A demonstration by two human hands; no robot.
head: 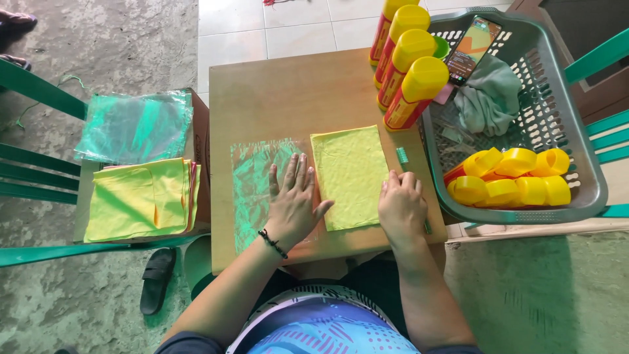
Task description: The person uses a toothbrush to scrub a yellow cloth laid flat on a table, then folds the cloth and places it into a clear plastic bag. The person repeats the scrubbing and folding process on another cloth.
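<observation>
A folded yellow cloth [350, 174] lies flat on a small wooden table [282, 98]. To its left, a clear plastic bag [252, 190] lies on the table. My left hand [293, 202] rests flat, fingers spread, over the plastic bag's right part and against the cloth's left edge. My right hand [401, 206] presses palm-down on the cloth's lower right edge, holding nothing. A small green object [402, 155] lies just right of the cloth.
Several red bottles with yellow caps [409, 78] stand at the table's back right. A grey basket [576, 137] holds yellow caps [511, 180], a grey cloth and a phone [473, 46]. At left, stacked yellow cloths [141, 196] and plastic bags [134, 124] lie on a box.
</observation>
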